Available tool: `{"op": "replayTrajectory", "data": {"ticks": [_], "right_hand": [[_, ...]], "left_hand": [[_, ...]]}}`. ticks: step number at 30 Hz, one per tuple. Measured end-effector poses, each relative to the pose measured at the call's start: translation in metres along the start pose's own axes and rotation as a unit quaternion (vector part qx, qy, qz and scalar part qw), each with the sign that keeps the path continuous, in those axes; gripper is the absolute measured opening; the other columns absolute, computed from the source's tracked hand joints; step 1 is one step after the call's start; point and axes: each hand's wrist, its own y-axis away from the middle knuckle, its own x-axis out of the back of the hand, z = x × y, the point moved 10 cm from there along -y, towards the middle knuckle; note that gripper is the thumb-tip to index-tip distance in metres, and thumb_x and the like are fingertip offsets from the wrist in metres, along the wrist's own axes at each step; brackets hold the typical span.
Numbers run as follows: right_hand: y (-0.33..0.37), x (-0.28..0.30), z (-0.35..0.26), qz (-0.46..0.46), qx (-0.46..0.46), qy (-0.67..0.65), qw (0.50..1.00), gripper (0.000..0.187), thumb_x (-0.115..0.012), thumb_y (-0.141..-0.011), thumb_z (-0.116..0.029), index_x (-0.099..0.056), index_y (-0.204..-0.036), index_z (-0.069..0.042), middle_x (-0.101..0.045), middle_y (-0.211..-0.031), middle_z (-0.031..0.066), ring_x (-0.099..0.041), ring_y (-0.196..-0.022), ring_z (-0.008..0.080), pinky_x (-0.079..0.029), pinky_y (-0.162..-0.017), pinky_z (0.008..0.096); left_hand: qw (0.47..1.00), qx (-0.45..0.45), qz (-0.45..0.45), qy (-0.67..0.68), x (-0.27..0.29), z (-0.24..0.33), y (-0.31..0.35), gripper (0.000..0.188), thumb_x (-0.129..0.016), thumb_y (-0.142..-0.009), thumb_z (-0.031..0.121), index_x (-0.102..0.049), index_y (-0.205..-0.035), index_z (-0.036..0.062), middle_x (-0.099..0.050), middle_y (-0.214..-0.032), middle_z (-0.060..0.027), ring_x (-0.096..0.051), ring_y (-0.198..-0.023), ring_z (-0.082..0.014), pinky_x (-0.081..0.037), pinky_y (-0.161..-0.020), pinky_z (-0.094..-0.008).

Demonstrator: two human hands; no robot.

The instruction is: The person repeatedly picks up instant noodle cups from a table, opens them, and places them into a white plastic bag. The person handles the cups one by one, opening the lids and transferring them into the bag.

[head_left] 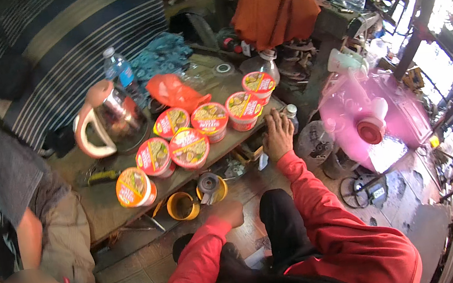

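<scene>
My right hand (278, 135) lies at the table's right edge with its fingers stretched out, holding nothing I can see. It is beside a small capped bottle (291, 113) and just below a lidded instant noodle cup (243, 109). My left hand (229, 213) is curled into a fist near my knee, with no object visible in it. Several more red-and-yellow noodle cups stand grouped on the wooden table (101, 204), among them one at the near left (135, 187) and one in the middle (189, 148). All show lids on.
An electric kettle (120, 113), a water bottle (121, 69) and an orange plastic bag (175, 92) stand or lie behind the cups. Yellow mugs (182, 205) sit below the table's edge. At right is a pink translucent container (352, 122). Another person (43, 210) sits at left.
</scene>
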Motion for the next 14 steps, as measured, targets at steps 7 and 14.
{"op": "replayTrajectory", "data": {"ticks": [7,14], "right_hand": [[0.006,-0.016,0.006,-0.012,-0.057,-0.165,0.985,0.071,-0.063,-0.072,-0.006,-0.038,-0.139,-0.004,-0.027,-0.152,0.0222,-0.015,-0.143,0.0471,-0.036,-0.108,0.0508],[0.005,-0.008,0.012,-0.056,-0.012,-0.153,0.987,0.079,-0.066,-0.071,-0.006,-0.036,-0.143,-0.012,-0.024,-0.155,0.0173,-0.011,-0.145,0.0459,-0.039,-0.108,0.0489]], "left_hand": [[0.991,0.095,0.093,0.000,0.043,-0.005,0.028,0.036,-0.061,-0.086,0.035,-0.069,-0.101,0.0035,-0.068,-0.095,-0.0244,-0.065,-0.094,-0.0409,-0.051,-0.085,-0.0493],[0.974,-0.001,0.066,0.215,0.045,-0.004,0.015,0.044,-0.067,-0.087,0.040,-0.065,-0.114,0.0052,-0.069,-0.108,-0.0183,-0.066,-0.102,-0.0326,-0.050,-0.087,-0.0472]]}}
